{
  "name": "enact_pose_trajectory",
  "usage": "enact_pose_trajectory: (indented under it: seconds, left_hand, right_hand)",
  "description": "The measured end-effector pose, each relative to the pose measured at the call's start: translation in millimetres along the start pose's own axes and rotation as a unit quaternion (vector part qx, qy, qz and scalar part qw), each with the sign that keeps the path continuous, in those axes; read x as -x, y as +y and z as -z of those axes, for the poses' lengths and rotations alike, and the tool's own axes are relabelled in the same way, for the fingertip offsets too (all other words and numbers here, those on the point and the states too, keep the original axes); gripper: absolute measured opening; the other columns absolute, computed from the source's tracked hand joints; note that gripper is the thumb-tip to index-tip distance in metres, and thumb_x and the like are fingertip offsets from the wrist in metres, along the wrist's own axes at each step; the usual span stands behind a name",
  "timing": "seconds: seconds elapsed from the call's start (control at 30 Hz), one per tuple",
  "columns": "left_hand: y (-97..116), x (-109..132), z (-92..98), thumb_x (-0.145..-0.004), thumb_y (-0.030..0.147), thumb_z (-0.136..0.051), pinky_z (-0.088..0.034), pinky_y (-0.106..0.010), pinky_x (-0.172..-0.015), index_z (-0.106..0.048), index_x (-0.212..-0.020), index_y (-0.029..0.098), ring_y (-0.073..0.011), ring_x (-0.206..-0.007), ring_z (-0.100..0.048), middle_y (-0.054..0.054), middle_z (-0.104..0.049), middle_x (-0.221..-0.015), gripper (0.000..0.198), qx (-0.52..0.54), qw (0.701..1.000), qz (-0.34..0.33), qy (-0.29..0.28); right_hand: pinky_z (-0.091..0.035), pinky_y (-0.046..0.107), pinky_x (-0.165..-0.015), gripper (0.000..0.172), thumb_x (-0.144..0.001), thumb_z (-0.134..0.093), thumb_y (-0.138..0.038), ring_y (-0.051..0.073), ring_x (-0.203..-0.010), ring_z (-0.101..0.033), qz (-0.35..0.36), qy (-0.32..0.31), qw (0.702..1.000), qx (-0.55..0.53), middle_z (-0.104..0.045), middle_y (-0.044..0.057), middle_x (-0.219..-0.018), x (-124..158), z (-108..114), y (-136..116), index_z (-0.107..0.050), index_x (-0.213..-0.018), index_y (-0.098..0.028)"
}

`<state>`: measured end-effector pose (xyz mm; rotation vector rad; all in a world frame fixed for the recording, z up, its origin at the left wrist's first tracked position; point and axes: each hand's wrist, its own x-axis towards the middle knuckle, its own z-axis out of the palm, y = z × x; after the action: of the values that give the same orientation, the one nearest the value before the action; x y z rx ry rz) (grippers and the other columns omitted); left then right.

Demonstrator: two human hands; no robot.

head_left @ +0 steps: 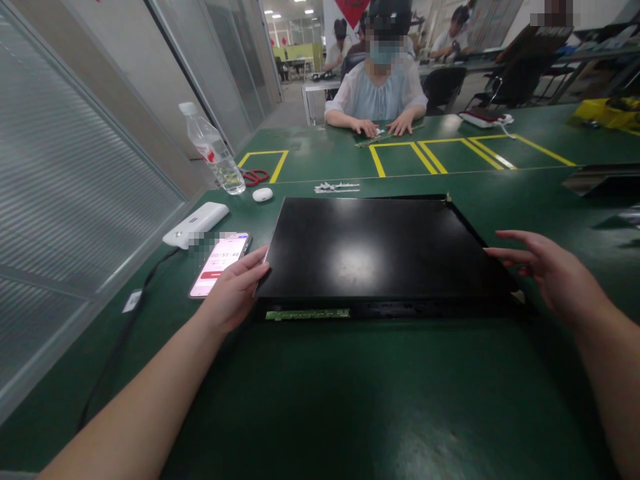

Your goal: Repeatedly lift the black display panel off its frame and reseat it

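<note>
**Item:** black display panel (pixel 380 250), lying flat and glossy face up at the middle of the green surface (pixel 350 400). A green circuit strip (pixel 307 314) is showing along its near edge.

**Left hand** (pixel 235 290): touching the near-left corner, fingers lying together against the edge. Whether they are pinching it cannot be told.

**Right hand** (pixel 550 270): hovering just beside the right edge, fingers spread, holding nothing.

**Handling, as judged:** thin, stiff, fragile, slick-faced, probably light. Both side edges are looking like the safest hold, clear of the circuit strip.

**Nearby:** a phone (pixel 220 263) is lying near the left hand.
</note>
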<state>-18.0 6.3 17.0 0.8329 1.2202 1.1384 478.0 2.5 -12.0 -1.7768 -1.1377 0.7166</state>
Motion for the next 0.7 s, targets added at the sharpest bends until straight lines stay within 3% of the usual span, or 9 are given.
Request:
enact_pose_trajectory:
  seconds: [0.33,0.7]
  left_hand:
    - [-3.4,-3.5,2.3,-0.08,0.011,-0.078,-0.059,-0.02,-0.062,-0.082,-0.119,0.018,-0.0174,-0.074,-0.077,-0.007,-0.085,-0.101,0.04,0.014,1.0,0.016,-0.006]
    - [0.0,0.0,-4.4,-0.084,0.008,-0.074,-0.06,-0.02,-0.06,-0.074,-0.132,0.015,-0.0171,-0.074,-0.077,-0.009,-0.084,-0.101,0.049,0.026,0.999,0.027,0.02]
  right_hand:
    - [-0.051,0.047,-0.09,0.056,-0.084,-0.048,-0.064,0.03,-0.097,-0.068,0.02,0.012,0.994,0.105,-0.08,0.01,-0.106,5.4,-2.9,-7.9,-0.073,-0.12,-0.028]
    - [-0.056,0.045,-0.088,0.052,-0.081,-0.051,-0.063,0.03,-0.093,-0.067,0.035,0.024,0.992,0.116,-0.079,0.011,-0.103,7.5,-5.0,-10.8,-0.075,-0.111,-0.027]
